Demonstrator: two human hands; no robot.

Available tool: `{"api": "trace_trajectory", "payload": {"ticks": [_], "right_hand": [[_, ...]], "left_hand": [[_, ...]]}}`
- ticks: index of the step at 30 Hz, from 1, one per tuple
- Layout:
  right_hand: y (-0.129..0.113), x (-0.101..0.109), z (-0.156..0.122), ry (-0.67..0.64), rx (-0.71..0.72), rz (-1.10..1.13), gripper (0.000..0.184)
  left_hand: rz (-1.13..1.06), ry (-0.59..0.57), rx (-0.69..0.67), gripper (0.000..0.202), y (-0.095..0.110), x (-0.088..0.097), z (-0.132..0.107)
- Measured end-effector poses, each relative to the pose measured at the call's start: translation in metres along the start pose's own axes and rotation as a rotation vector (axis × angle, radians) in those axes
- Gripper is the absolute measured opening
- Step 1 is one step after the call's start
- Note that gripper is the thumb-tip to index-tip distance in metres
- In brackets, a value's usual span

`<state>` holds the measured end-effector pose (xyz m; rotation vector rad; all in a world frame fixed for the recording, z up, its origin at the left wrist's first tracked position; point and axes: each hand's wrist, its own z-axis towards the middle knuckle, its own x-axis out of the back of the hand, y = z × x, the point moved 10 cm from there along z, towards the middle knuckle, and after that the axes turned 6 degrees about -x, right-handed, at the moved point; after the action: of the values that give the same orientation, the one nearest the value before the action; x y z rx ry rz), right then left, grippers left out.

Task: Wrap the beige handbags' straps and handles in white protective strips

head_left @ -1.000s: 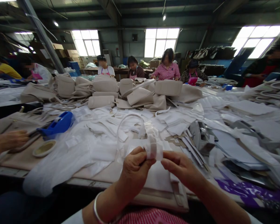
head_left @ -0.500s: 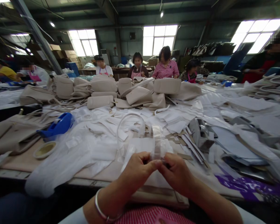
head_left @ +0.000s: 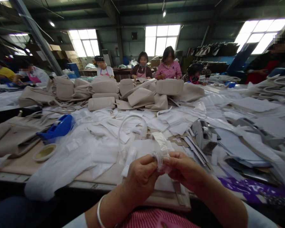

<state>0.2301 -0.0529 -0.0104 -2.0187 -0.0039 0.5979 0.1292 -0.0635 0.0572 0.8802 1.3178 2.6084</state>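
Between my two hands is a bunched translucent plastic wrap [head_left: 160, 158], gathered over the near part of a bag [head_left: 166, 201] at the table's front edge. My left hand [head_left: 142, 175] closes round the wrap from the left, its fingers curled. From the right, my right hand [head_left: 184, 167] pinches the same plastic between thumb and fingers. White paper [head_left: 144, 147] lies just beyond my hands, with a clear-covered handle loop [head_left: 130, 119] arching above it. My fingers hide part of the wrap and the bag below.
A blue tape dispenser [head_left: 57, 128], a tape roll [head_left: 45, 152] and a beige bag [head_left: 14, 136] lie left. A grey tape dispenser [head_left: 203, 136] and cardboard strips [head_left: 196, 147] are right. Beige bags [head_left: 142, 95] are piled ahead; co-workers [head_left: 168, 65] stand beyond.
My hands have turned and shifted slightly, the right one opening outward with its fingers more visible. The plastic strip between them, upright before, is now crumpled and gathered.
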Motion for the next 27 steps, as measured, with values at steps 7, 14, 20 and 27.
{"api": "trace_trajectory", "payload": {"ticks": [7, 14, 20, 27], "right_hand": [[-0.025, -0.003, -0.006, 0.226, 0.339, -0.499, 0.029], [-0.043, -0.018, -0.020, 0.301, 0.705, -1.041, 0.027], [-0.005, 0.012, 0.016, 0.000, 0.005, -0.048, 0.046], [-0.006, 0.016, 0.029, 0.130, 0.008, -0.059, 0.036]], "left_hand": [[-0.507, 0.004, 0.490, 0.034, -0.045, -0.010, -0.005], [-0.631, 0.277, 0.650, 0.035, -0.072, -0.005, -0.007], [-0.123, 0.125, 0.271, 0.023, -0.039, 0.011, 0.008], [-0.220, -0.007, 0.452, 0.022, -0.058, 0.004, 0.008]]}}
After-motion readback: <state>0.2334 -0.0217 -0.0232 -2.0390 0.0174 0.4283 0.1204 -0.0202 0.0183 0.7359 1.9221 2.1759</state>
